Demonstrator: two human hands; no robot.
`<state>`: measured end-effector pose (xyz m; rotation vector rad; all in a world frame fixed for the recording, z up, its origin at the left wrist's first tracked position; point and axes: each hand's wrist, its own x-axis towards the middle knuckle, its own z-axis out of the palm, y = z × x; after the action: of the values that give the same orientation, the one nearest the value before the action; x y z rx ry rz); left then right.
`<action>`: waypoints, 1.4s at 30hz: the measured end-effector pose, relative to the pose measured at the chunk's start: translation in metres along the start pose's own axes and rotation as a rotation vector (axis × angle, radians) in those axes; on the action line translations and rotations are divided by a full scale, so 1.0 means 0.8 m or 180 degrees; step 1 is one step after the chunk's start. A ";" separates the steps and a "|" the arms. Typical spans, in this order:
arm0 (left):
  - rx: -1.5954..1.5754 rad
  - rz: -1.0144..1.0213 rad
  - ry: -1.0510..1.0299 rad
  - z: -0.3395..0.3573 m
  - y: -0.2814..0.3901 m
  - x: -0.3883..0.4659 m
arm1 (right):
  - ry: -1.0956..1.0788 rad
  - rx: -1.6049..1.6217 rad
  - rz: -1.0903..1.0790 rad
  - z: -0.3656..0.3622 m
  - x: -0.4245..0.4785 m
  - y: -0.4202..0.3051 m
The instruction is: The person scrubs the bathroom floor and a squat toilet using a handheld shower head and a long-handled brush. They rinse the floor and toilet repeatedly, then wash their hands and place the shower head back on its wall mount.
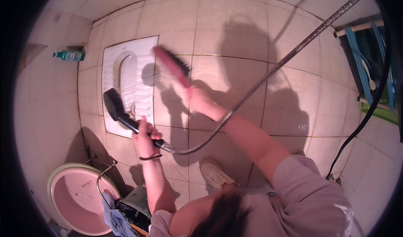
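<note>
My left hand (146,136) is closed around the handle of a black shower head (114,104), and water sprays from it towards the upper right. In my right hand (200,100) is a pink brush with dark bristles (172,65), somewhat blurred. The spray reaches towards the brush, above the tiled floor. A ribbed metal shower hose (252,95) runs from the handle, across in front of my right forearm, to the upper right. Below the shower head lies a white squat toilet (144,52) set in the floor.
A pink basin (72,202) stands at the lower left beside a wire frame and a blue cloth (118,218). A green pump bottle (70,55) is by the left wall. At right are a rack with blue straps (360,60), a green basket (379,113) and a black cable (362,126).
</note>
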<state>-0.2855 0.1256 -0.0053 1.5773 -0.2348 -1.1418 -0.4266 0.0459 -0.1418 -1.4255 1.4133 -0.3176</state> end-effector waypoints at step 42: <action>0.0005 0.0731 -0.0246 0.030 0.107 0.046 | 0.2325 -0.0670 0.0747 -0.248 0.153 0.026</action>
<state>-0.2503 0.0547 0.0488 1.4671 -0.4563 -1.0233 -0.5611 -0.1454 -0.1337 -1.3455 2.2405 -0.5884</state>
